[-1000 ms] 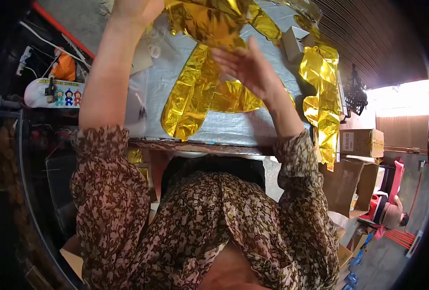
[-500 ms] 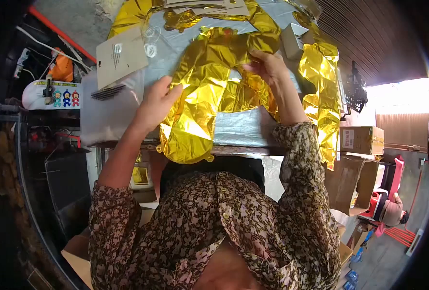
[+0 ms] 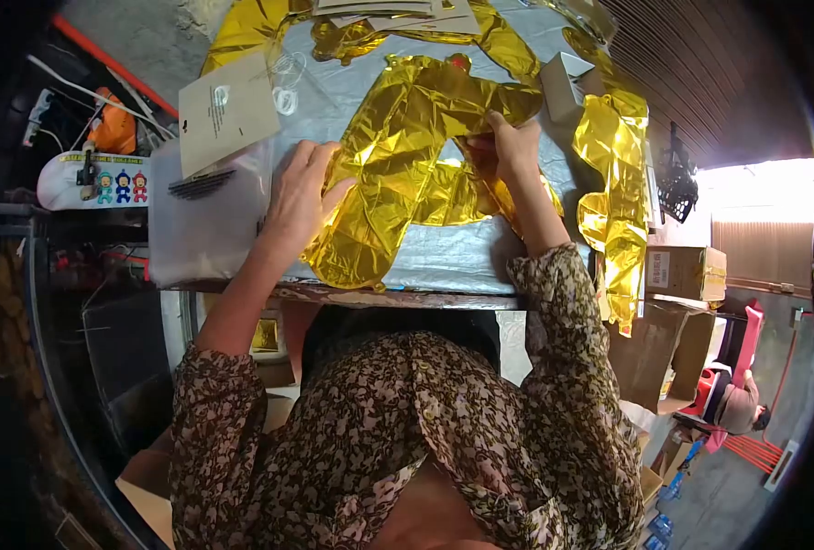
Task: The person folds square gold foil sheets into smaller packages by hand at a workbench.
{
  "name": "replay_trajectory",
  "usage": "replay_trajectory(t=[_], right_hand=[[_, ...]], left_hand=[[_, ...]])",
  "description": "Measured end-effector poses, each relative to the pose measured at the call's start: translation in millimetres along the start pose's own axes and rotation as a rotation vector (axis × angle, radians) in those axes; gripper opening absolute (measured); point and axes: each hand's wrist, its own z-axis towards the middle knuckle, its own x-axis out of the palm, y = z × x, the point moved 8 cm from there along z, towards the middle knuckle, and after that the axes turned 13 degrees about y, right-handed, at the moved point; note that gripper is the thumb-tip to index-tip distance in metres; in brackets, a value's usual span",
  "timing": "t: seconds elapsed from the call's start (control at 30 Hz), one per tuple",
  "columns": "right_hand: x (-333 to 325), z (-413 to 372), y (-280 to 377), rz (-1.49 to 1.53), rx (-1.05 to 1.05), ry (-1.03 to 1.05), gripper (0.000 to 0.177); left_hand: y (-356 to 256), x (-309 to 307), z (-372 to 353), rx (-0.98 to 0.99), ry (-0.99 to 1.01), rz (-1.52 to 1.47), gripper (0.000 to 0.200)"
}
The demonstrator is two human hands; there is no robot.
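A crinkled gold foil balloon (image 3: 389, 174), flat and uninflated, lies on the silver-covered table (image 3: 444, 261) in front of me. My left hand (image 3: 304, 197) pinches its left edge between thumb and fingers. The balloon's upper right part is in my right hand (image 3: 515, 151), thumb and fingers closed on it. A small red spot shows at the balloon's top edge. Further right, another gold foil piece (image 3: 609, 183) hangs over the table's edge.
A printed card (image 3: 228, 115) lies on a clear plastic bag (image 3: 210, 225) at the left. Beyond the balloon are stacked cards (image 3: 379, 7) and a small white box (image 3: 567, 78). Cardboard boxes (image 3: 677, 272) stand at the right; another person (image 3: 737, 408) is further off.
The balloon's lower end has moved up from over the table's front edge onto the table. My left hand has spread flatter against its edge; my right hand has moved slightly down.
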Motion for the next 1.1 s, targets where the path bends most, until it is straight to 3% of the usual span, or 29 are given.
replay_trajectory(t=[0.07,0.17,0.43,0.5,0.7,0.9,1.1], right_hand=[[-5.6,2.2,3.9,-0.259,-0.096,0.044,0.021],[-13.9,8.1,4.1,-0.281,-0.229,0.019,0.019],[-8.8,24.2,14.8,-0.310,-0.208,-0.031,0.016],[-7.7,24.7,14.9,-0.337,-0.198,-0.043,0.015],[-7.1,29.5,12.9,-0.376,-0.175,-0.045,0.015],[-6.5,30.5,14.0,-0.346,-0.175,-0.012,0.015],[-10.3,27.5,13.4,-0.327,-0.128,0.006,0.021]], left_hand=[[4.8,4.6,1.4,0.007,-0.023,-0.014,0.042],[7.8,7.1,8.6,0.011,-0.050,-0.052,0.042],[7.1,2.0,38.8,-0.053,0.060,0.022,0.045],[-5.3,0.7,54.1,0.087,-0.043,0.117,0.049],[-20.3,48.5,118.2,0.244,0.059,0.322,0.057],[-4.8,72.4,129.0,0.108,0.123,0.289,0.060],[-5.9,72.0,126.3,0.131,0.066,0.306,0.060]])
